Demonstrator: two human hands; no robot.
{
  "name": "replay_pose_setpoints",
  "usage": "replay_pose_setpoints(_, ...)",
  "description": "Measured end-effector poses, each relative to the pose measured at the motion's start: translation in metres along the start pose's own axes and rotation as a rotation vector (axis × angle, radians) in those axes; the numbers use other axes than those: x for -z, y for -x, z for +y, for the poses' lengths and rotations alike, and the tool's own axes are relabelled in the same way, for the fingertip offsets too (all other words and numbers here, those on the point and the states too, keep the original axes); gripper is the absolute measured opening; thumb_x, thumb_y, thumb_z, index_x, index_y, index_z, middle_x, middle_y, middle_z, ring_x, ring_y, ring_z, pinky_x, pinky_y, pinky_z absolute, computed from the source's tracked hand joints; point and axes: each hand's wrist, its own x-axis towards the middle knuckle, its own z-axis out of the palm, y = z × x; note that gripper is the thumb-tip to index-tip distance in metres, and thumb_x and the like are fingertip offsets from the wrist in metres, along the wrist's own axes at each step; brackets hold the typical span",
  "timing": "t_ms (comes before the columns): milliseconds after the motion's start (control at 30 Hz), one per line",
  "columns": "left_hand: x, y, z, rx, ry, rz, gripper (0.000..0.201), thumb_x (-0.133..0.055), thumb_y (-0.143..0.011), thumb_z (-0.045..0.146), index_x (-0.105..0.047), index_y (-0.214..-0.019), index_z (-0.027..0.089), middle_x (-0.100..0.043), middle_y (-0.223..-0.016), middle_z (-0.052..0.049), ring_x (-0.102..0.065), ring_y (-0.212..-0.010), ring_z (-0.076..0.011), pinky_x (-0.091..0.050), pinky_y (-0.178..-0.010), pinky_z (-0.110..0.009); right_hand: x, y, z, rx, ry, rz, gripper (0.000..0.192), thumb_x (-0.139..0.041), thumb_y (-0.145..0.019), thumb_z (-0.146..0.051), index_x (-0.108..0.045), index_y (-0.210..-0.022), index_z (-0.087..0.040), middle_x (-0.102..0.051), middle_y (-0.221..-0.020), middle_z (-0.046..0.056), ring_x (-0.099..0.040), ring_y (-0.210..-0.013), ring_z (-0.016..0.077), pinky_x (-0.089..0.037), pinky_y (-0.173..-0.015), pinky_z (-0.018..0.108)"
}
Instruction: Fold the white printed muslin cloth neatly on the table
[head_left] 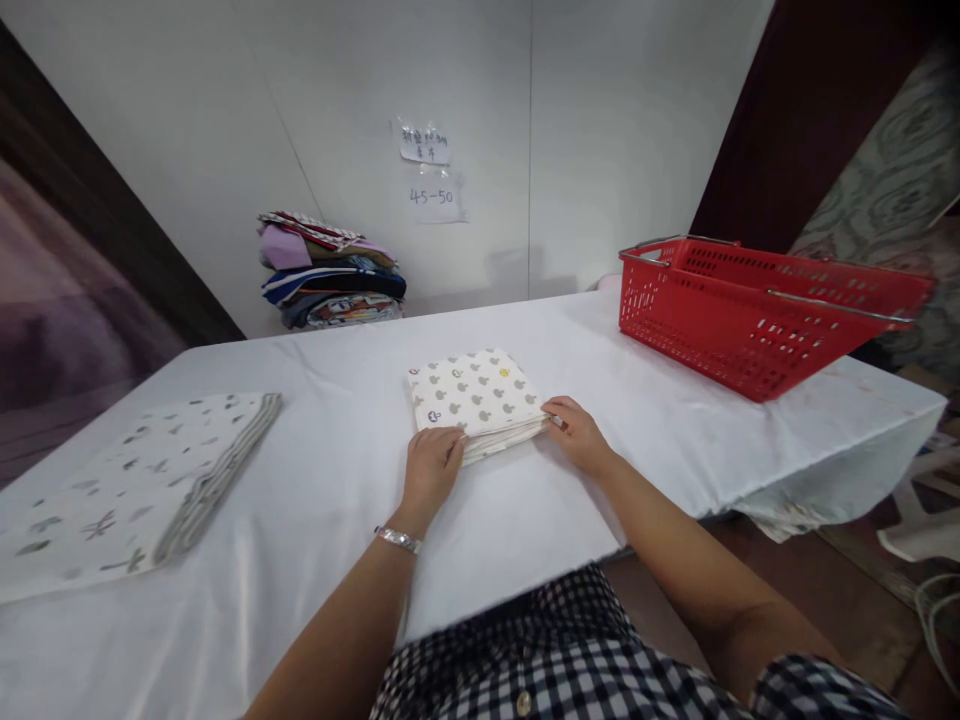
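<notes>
A folded white cloth [480,392] with grey mouse-head shapes lies on the white-covered table in front of me, its layered edge facing my body. At its near left corner my left hand [433,462] grips the edge, fingers on top and a silver bracelet on the wrist. My right hand [576,432] pinches the near right corner, the thumb side against the layers. Both hands are closed on the cloth; the fingertips under it are hidden. Off to the left rests a larger folded cloth [142,480] with grey-green leaf prints, touched by neither hand.
A red plastic basket [712,320] with metal handles stands at the back right of the table [330,560]. Against the wall at the back left is a stack of folded fabrics [334,275]. Handwritten paper signs [435,197] are taped above it.
</notes>
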Motion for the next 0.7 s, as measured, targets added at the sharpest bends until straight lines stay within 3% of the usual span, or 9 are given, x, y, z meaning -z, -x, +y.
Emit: replay_pose_setpoints(700,-0.0015,0.0005,-0.0015,-0.019,-0.019,-0.021,0.024,-0.045,-0.088,0.033,-0.068,-0.091,0.026,-0.068,-0.101,-0.002,-0.058,-0.097,-0.0210,-0.037,-0.096,-0.043,0.0033,-0.0035,-0.0039,-0.010,0.113,0.034,0.027,-0.040,-0.088,-0.023,-0.064,-0.102,-0.025,-0.059,-0.096,0.005,-0.057,-0.089,0.0196,-0.046,-0.081,0.034)
